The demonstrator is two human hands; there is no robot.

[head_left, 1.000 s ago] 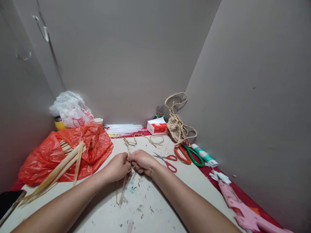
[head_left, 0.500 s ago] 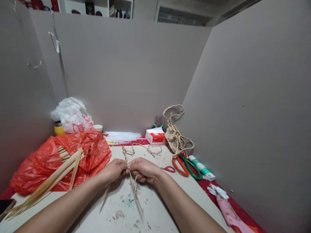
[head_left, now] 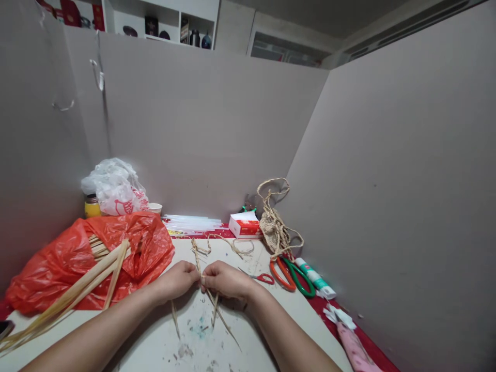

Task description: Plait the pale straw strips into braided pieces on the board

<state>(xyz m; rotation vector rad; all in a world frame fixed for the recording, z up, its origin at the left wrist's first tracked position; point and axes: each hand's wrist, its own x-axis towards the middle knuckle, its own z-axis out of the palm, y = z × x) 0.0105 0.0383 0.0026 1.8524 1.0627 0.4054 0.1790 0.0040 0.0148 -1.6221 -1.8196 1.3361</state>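
My left hand (head_left: 181, 280) and my right hand (head_left: 225, 280) meet near the middle of the white work surface (head_left: 244, 346). Both are closed, pinching a thin braid of straw-coloured plant fibre (head_left: 196, 258) from either side. The finished-looking braid runs away from my fingers and curls off to the right as a thin cord (head_left: 232, 247). Loose strands (head_left: 227, 325) hang below my right hand toward me, and another strand drops below my left hand. My fingertips partly hide the crossing point. Red-handled scissors (head_left: 265, 279) lie just right of my right hand.
Left is a red plastic bag (head_left: 50, 274) with long flat fibre strips (head_left: 77, 289). Behind it sit a white bag (head_left: 116, 181) and yellow jar (head_left: 92, 206). At the back right are a tissue box (head_left: 246, 226), braided rope bundle (head_left: 277, 232) and large orange and green handles (head_left: 306, 284). Grey partitions (head_left: 194, 119) surround everything.
The camera view has tilted up and shifted slightly. Both hands stay on the braid; the loose strands below have swung apart, with one now hanging more plainly beneath my right hand.
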